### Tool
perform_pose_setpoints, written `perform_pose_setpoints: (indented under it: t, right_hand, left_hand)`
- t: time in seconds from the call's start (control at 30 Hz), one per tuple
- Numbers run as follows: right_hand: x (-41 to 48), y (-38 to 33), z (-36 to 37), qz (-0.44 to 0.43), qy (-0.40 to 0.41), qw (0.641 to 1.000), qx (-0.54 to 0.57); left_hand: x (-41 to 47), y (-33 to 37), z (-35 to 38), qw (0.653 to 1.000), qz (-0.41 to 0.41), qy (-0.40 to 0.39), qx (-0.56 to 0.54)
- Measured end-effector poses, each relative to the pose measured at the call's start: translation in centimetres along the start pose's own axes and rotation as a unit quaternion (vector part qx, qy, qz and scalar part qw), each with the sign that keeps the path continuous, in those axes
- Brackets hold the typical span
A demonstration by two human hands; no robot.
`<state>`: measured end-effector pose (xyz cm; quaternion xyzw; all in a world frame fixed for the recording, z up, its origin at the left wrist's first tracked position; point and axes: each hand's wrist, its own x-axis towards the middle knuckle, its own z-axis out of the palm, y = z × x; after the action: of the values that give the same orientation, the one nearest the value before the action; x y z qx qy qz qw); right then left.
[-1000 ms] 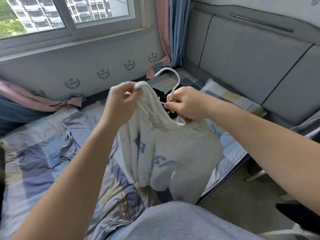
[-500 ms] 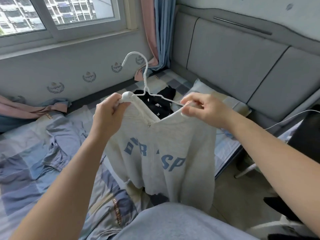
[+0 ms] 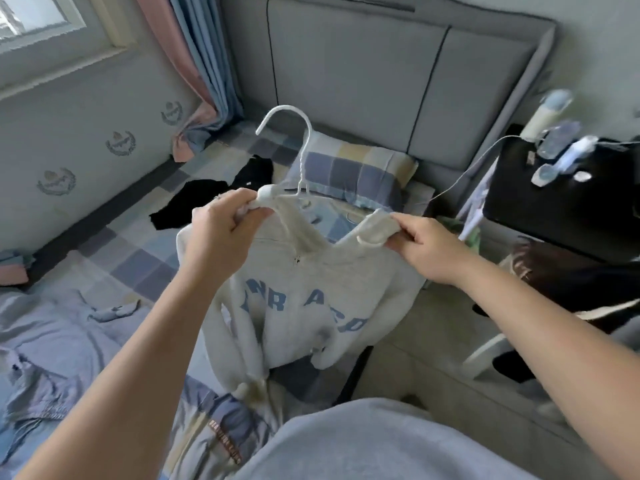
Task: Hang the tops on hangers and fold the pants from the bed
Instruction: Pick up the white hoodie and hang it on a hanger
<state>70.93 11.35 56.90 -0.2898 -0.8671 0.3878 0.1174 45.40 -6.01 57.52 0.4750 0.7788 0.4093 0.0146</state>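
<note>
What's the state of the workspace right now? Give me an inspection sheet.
Surface: bed, checked sheet, rumpled.
Job's things: grey top hanging from white hanger; black garment and blue garment lying on the bed.
Clutter: blurred bottles on black stand.
Hands: left hand grips the top's shoulder at a hanger end; right hand pinches the other shoulder.
Cables: white cable runs from stand towards pillow.
Surroundings: grey headboard, curtain, window.

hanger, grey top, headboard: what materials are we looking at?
Hanger: looks like wire with a matte white coating. It is a thin rod with a twisted neck below the hook.
Top: soft light grey knit, likely cotton-blend fleece. It drapes limp and has blue printed letters.
Headboard: padded grey upholstery, fabric or faux leather, can't tell which. The panels are smooth with dark piped seams.
</note>
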Motion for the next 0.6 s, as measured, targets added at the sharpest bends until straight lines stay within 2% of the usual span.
perform_pose_setpoints:
  t: [0.17, 0.27, 0.37, 0.43, 0.6]
  right_hand:
    - [-6.4, 2.1, -1.3, 0.065, 0.073, 0.995, 0.031]
    - [-11.5, 4.5, -2.4, 0.114, 0.117, 0.985, 0.049]
    - [-17.3, 6.4, -3.9, 0.156, 0.192, 0.967, 0.058]
    - [-21.2, 7.2, -5.2, 0.19, 0.244, 0.949, 0.063]
    - [-31.8, 10.0, -8.6, 0.255, 0.315, 0.911, 0.078]
  left_hand:
    - [-0.4, 5.2, 5.3, 0.993, 0.068, -0.081, -0.043]
    - [-0.7, 8.3, 9.1, 0.978, 0.13, -0.147, -0.064]
    - [-0.5, 11.2, 13.0, 0.95, 0.186, -0.234, -0.087]
    - [-0.7, 13.4, 15.5, 0.932, 0.191, -0.285, -0.114]
    - [-3.7, 22.1, 22.4, 0.88, 0.269, -0.357, -0.159]
